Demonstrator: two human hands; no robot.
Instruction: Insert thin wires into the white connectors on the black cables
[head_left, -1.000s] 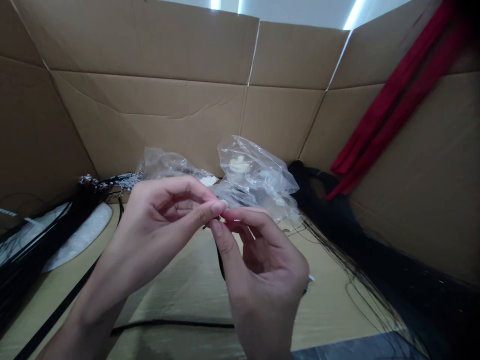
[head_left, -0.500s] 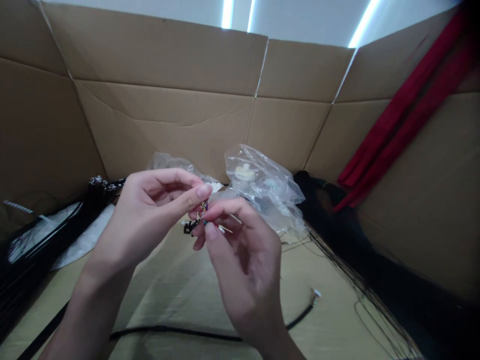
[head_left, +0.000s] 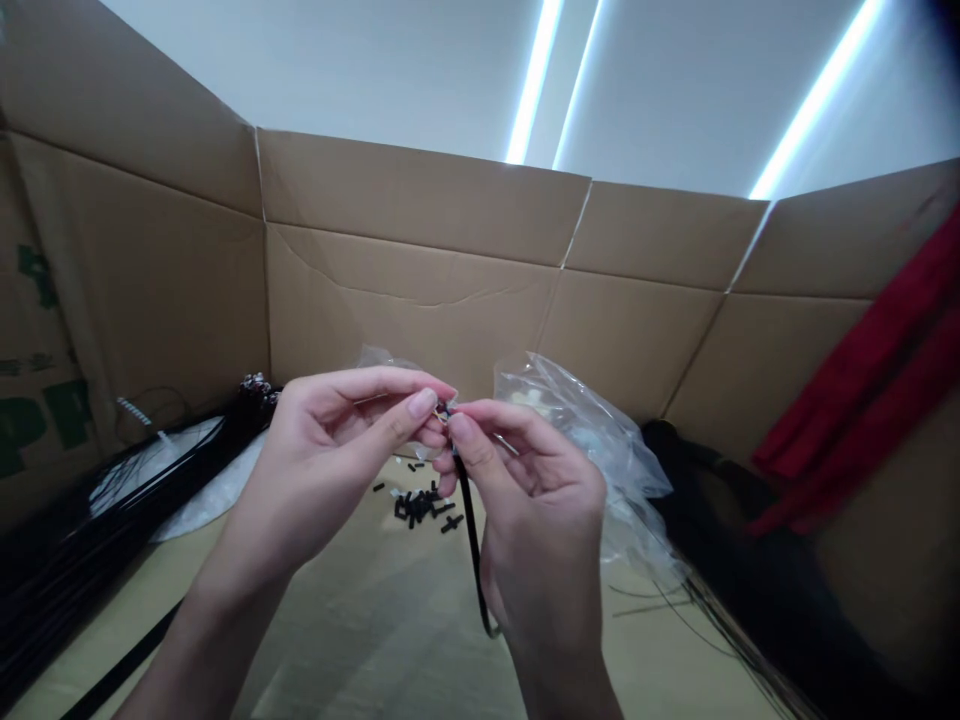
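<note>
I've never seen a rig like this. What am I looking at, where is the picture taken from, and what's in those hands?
This view comes from one camera worn on a person's head, looking forward and down, so the two bare hands are the person's own. The left hand and right hand meet at the fingertips, pinching a tiny fitting, too small to make out, at the end of a thin black cable that hangs down in front of the right hand. On the tan surface lie small black pieces, a clear plastic bag and a bundle of black wires. Cardboard walls stand behind, with red cloth at the right.
</note>
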